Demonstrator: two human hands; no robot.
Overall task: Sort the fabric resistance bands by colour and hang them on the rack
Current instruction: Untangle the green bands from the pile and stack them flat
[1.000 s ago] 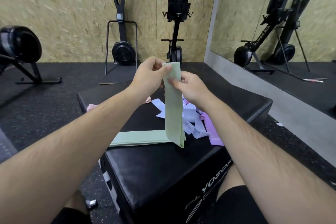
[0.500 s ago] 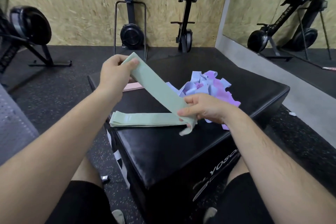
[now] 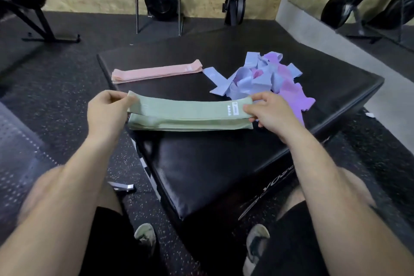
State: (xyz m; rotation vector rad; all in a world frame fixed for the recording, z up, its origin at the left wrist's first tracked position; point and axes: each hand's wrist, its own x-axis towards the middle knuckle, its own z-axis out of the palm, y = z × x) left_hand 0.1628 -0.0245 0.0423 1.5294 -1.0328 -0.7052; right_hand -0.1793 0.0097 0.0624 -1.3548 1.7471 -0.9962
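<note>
Hands apart: my left hand (image 3: 105, 112) pinches one end of the green band (image 3: 186, 108), my right hand (image 3: 266, 114) the other, just above the green stack (image 3: 190, 125) on the near worktop (image 3: 201, 163). Light, soft, floppy fabric, I judge; holding both ends should keep it flat.

Pale sage green on the top band (image 3: 188, 107), with a tiny white label and white dots near one end. The green stack (image 3: 190, 124) beneath matches it. Behind, a pink stack (image 3: 156, 71), soft salmon. The loose pile (image 3: 244, 82) mixes periwinkle blue with lilac purple. Glossy black worktop (image 3: 201, 163); black floor (image 3: 67, 74), speckled white.
</note>
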